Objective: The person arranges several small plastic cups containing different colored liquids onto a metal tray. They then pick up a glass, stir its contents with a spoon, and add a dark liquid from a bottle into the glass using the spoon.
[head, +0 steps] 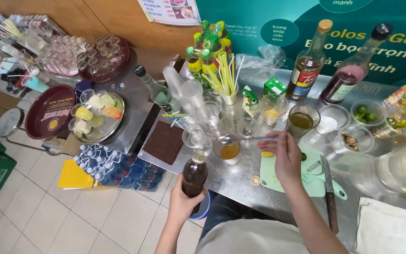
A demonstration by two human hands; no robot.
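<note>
Here, spoon (240, 138) lies level | bowl leftward over cup (228, 149)

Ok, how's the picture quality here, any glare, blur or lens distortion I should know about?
Head view: evenly lit, soft shadows; wide-lens bending curves the steel table edges; mild glare on the glass pitcher; the left hand holding the brown bottle and the right hand with the spoon look sharp.

brown bottle (194, 176) upright, spoon (240, 138) over amber glass (228, 151)
</note>
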